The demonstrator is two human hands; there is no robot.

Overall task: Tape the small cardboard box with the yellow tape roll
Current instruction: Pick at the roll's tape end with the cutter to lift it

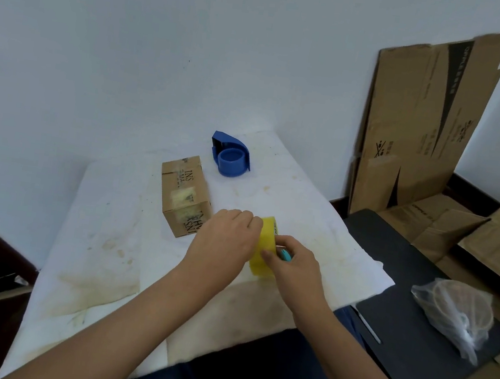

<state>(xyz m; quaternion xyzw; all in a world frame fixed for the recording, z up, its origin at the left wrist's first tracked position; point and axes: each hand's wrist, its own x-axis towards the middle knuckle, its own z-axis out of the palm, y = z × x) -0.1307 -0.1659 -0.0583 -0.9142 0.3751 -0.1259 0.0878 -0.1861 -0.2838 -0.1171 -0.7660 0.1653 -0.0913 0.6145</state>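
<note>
Small cardboard box (185,195): brown, closed, printed black lettering, old tape residue patches on top, laid flat on the tabletop (115,235). Yellow tape roll (265,242): translucent yellow, stood on edge just right of the box, partly hidden, not touching it.

The tape roll (264,248) is yellow, the box (184,195) is brown with black letters, and the tape holder (231,155) is blue.

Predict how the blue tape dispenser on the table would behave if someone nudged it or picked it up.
The blue tape dispenser lies flat on its side with no roll loaded, so it would probably slide rather than roll or tip. It looks like rigid moulded plastic, likely stiff and light. Its smooth shell may slip easily on the white table cover.
</note>
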